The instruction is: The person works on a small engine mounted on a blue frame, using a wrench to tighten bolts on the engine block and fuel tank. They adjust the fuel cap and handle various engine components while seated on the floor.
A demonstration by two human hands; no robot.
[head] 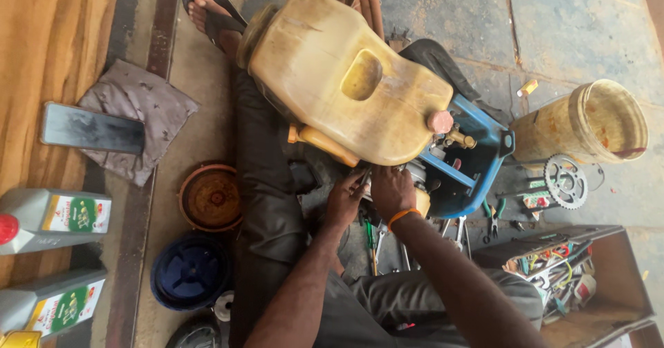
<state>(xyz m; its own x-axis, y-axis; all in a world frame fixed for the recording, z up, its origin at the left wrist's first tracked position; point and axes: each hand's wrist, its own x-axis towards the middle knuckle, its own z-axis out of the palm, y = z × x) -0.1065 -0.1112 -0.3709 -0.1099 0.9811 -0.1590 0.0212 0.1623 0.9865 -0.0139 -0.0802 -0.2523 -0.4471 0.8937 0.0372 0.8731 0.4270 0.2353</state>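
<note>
reaching under yellowed tank [346,85], both hands

On the concrete floor [574,16] stand a stained yellowish plastic bucket [588,121] beside a steel toothed sprocket [565,180], a rusty round bowl [210,197], a dark blue round lid [189,270], two grey oil bottles [54,218] and a crumpled grey cloth [149,109].

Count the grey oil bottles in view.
2 fully recognisable, both at the left edge: one grey oil bottle with a red cap, another grey oil bottle below it. A yellow container corner at bottom left may be a third.
</note>
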